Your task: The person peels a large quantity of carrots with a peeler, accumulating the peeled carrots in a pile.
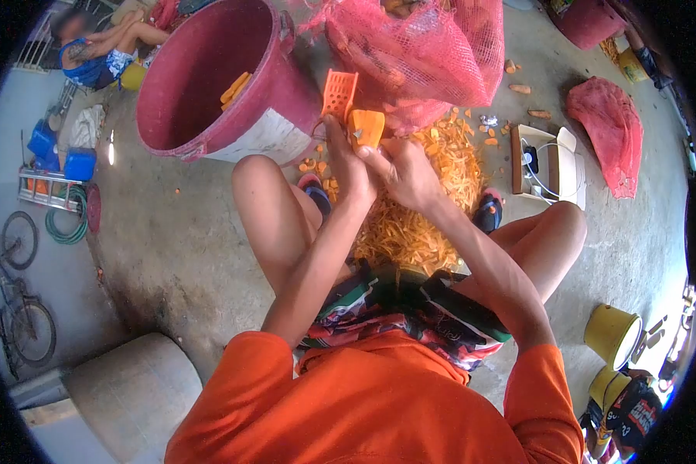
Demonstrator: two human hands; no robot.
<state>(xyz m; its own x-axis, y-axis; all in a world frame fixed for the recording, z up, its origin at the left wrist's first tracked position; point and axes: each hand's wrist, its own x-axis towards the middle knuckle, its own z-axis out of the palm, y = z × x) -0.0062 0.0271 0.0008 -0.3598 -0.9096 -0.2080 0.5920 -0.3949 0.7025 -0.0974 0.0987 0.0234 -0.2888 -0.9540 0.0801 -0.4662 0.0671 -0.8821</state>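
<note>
An orange tool with holes [339, 93] stands up from my left hand [349, 162], whose fingers are closed around its lower end. Close beside it, a peeled orange vegetable piece [366, 126] with a small grey spot is between both hands. My right hand [410, 174] is closed at the piece's lower end, thumb against it. The two hands touch or nearly touch. Below them a heap of orange peelings [410, 228] lies on the floor between the feet.
A large red tub [209, 77] with orange pieces inside stands front left. Red mesh sacks [425, 54] of vegetables are ahead. At right are an open box [537, 164], a red net bag [611, 131] and a yellow bucket [612, 336]. Another person [100, 58] sits far left.
</note>
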